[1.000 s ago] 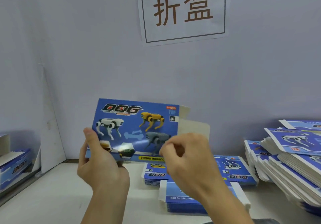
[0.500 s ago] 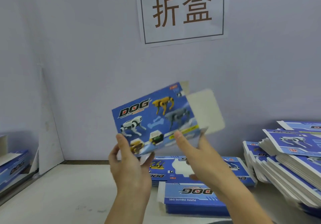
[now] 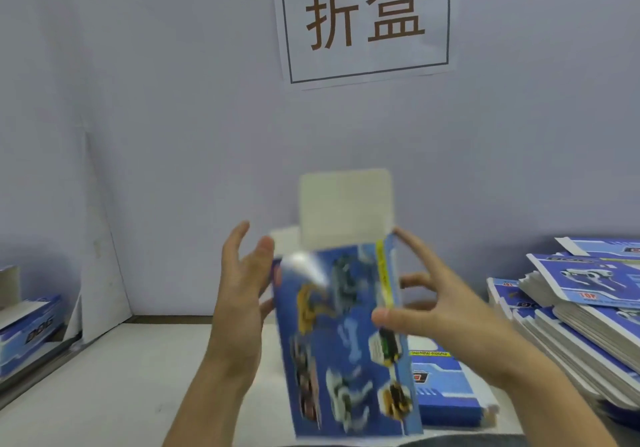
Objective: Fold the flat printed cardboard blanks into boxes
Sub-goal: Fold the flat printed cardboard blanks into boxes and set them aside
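In the head view the blurred printed blank [image 3: 346, 335] stands upright between the two hands above the table [image 3: 104, 384], long axis vertical and plain flap [image 3: 346, 207] topmost, the left hand [image 3: 242, 294] flat and straight-fingered along its left edge, the right hand [image 3: 433, 311] pinching its right edge with curled fingers.

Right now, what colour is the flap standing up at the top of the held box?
Plain off-white flap, unprinted; seen in the head view.
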Action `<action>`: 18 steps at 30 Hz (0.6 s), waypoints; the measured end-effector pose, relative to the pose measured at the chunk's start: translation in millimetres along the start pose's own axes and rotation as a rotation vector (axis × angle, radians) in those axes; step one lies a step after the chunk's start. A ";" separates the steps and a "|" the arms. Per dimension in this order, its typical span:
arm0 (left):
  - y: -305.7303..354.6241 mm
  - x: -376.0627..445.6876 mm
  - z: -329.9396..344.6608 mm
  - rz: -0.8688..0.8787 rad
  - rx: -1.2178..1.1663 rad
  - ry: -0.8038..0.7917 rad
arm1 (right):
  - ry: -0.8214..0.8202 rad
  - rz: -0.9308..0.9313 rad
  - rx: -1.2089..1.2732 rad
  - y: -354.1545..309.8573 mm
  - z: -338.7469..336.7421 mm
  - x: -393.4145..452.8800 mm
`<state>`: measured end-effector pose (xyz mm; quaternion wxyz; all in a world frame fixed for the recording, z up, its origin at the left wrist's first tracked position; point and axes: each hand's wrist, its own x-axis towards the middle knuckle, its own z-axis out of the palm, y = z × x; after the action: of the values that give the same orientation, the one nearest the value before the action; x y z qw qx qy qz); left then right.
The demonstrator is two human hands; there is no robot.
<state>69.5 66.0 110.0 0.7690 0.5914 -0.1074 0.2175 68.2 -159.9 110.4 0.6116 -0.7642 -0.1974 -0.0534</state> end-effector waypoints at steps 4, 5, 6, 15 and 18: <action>-0.1 -4.4 5.9 0.098 0.163 -0.025 | -0.188 -0.001 -0.068 9.0 18.8 3.9; -3.2 -6.6 10.8 0.130 0.208 0.009 | -0.127 -0.030 -0.034 11.8 26.4 7.0; -7.4 -8.4 14.1 0.150 0.234 0.036 | -0.043 -0.074 0.013 15.3 34.2 9.8; -23.4 -8.8 18.8 0.079 0.262 0.106 | 0.220 -0.164 0.148 42.5 65.2 14.5; -29.1 -6.0 13.7 -0.027 0.271 0.037 | 0.220 -0.109 0.195 37.6 63.0 15.5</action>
<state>78.9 45.7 86.1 0.6867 0.6872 -0.0551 0.2306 86.1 -102.5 65.5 0.6972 -0.6788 -0.1746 -0.1507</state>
